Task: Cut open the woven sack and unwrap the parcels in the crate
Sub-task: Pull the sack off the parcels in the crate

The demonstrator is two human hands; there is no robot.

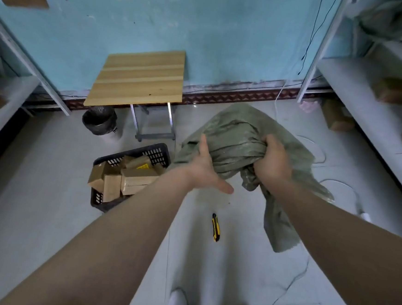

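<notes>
Right hand (272, 162) fisted around bunched green woven sack (239, 141), left hand (204, 170) spread open, palm against the sack's side

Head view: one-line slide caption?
Right hand bunches green woven sack, left hand open beside it; utility knife on floor, parcels in crate.

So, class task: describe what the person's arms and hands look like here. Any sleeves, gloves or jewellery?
Both forearms are bare up to the frame edge, with no sleeves in view. The left hand and right hand wear no gloves, and no watch, rings or bracelets show.
</notes>
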